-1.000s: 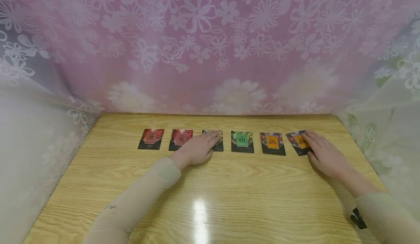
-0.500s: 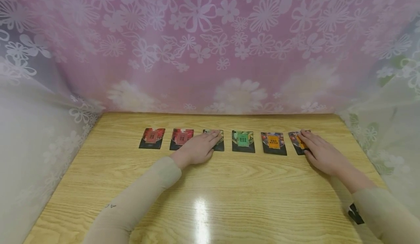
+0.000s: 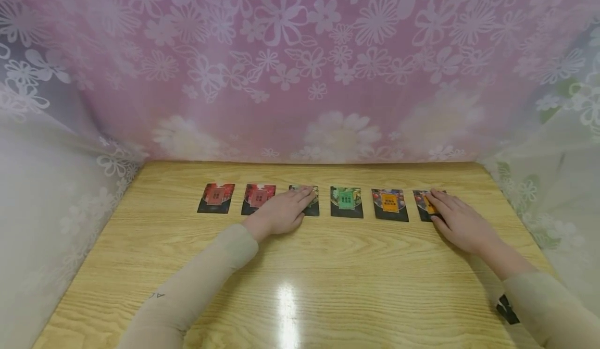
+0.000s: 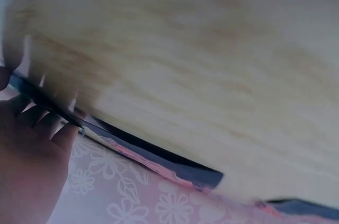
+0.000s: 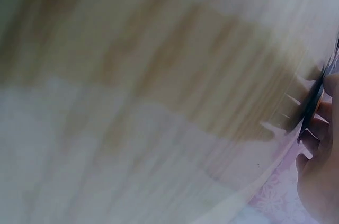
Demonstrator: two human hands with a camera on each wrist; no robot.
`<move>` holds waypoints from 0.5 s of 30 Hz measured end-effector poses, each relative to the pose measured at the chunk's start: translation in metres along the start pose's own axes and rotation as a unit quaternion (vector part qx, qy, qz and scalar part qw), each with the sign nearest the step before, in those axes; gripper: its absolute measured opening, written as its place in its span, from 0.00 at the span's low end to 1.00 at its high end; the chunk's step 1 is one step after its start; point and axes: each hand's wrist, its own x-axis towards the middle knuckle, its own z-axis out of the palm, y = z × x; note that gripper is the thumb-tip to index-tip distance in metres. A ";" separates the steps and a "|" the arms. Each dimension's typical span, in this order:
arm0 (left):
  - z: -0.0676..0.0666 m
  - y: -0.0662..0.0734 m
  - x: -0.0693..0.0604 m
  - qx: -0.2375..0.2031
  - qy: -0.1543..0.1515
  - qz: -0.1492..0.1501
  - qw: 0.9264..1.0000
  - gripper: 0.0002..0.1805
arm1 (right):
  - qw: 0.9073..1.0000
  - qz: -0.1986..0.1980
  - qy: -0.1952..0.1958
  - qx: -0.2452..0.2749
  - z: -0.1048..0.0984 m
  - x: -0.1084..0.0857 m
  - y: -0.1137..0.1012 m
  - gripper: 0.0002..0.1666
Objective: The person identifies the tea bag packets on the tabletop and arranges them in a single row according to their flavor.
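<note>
A row of flat sachets with black bottoms lies across the table. My left hand rests with fairly straight fingers on a green-labelled sachet, covering most of it; its forearm side overlaps a red-labelled sachet. On the far right, my right hand lies with extended fingers over an orange-labelled sachet, whose right part is hidden. Between the hands are another green sachet and another orange sachet. In the left wrist view, a sachet shows edge-on beside the left fingers.
A second red-labelled sachet marks the left end of the row. The wooden table is bordered by a pink floral cloth behind and pale cloth at both sides. A small black object shows beside the right sleeve.
The rightmost orange sachet has turned from tilted to nearly straight under my right hand, shifting slightly right. My left hand has stayed where it was.
</note>
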 end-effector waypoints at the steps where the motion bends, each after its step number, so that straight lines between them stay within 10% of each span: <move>1: 0.000 0.000 0.000 -0.004 0.001 0.000 1.000 0.35 | 1.000 0.001 0.000 0.000 0.000 0.000 0.000 0.38; 15: -0.004 -0.003 -0.004 -0.032 0.029 -0.001 0.999 0.36 | 1.000 -0.002 0.028 -0.001 -0.005 -0.001 -0.005 0.39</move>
